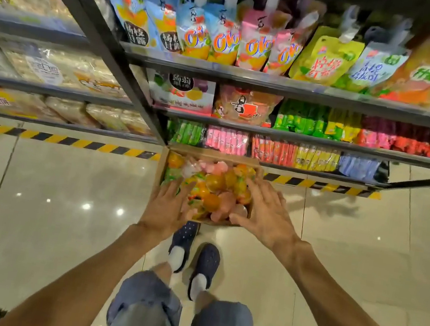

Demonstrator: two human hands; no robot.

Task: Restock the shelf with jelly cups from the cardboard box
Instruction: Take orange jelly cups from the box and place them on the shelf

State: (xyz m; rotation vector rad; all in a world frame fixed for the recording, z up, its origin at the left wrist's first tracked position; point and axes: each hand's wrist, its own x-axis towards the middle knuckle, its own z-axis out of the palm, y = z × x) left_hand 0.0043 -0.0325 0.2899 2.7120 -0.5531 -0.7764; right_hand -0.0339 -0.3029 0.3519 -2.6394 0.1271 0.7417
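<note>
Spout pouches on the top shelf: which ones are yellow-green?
The yellow-green pouch, standing right of the two pink ones; the others are blue, pink or white-and-green.

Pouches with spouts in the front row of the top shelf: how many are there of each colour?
Blue pouches with black labels: 2
Blue pouches with orange letters: 2
Pink pouches: 2
Yellow-green pouch: 1
White pouch with blue writing: 1
Total: 8

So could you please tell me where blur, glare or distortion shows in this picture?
Head view: the pouches on the top shelf are motion-blurred; lamp glare dots the floor; the wide lens bends the shelf post; the box and both hands stay fairly sharp.
</note>
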